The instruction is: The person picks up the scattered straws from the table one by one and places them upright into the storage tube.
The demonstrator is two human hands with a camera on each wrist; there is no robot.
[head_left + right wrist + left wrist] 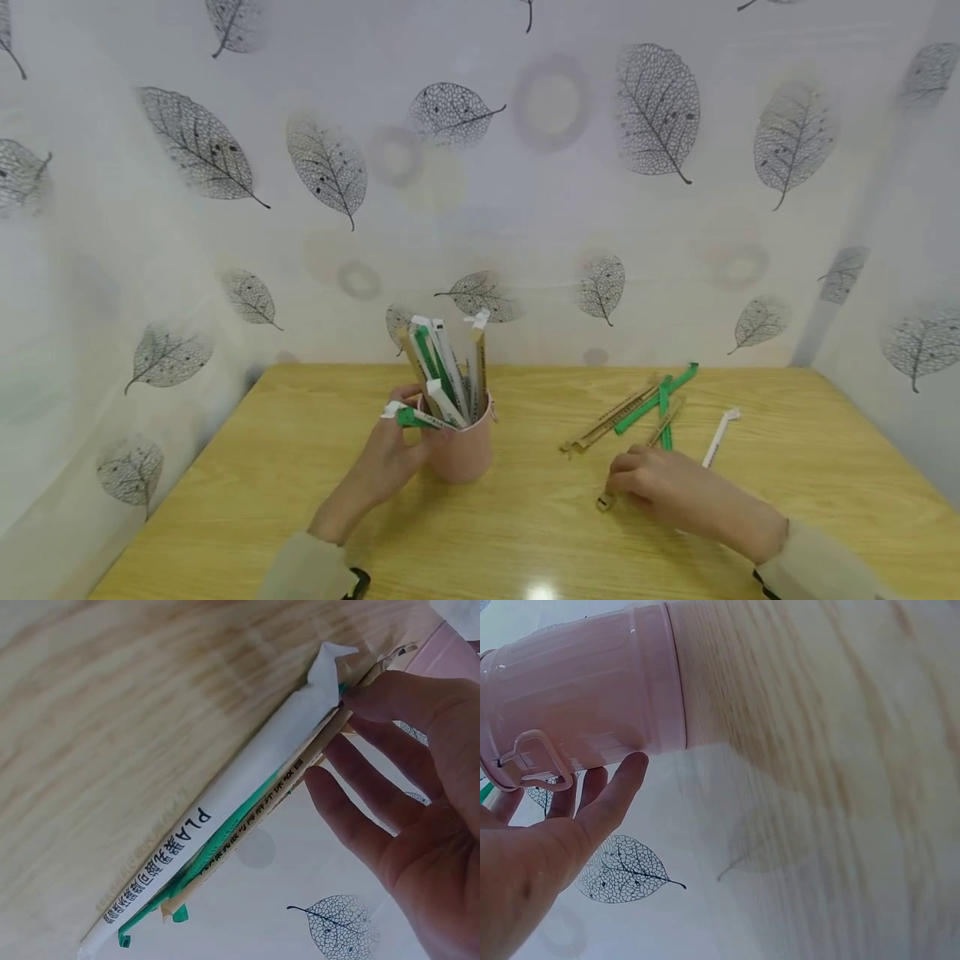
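A small pink bucket [463, 454] with a wire side handle stands upright on the table, filled with paper-wrapped straws [452, 367] in white, green and brown. My left hand [390, 458] holds it from the left, thumb at the near side and fingers behind. The left wrist view has those fingers [622, 787] against the bucket's wall below the handle. On the right, my right hand [671, 492] pinches a brown-wrapped straw [262, 806] between thumb and fingers, close to one end. Beside it lies a white-wrapped straw [214, 814] with printed characters; a green one shows between them.
Several loose straws lie beyond my right hand: brown ones [615, 417], green ones [660, 398] and a white one [718, 442]. The wooden table [300, 433] meets a leaf-patterned curtain [525, 208] at the back and sides.
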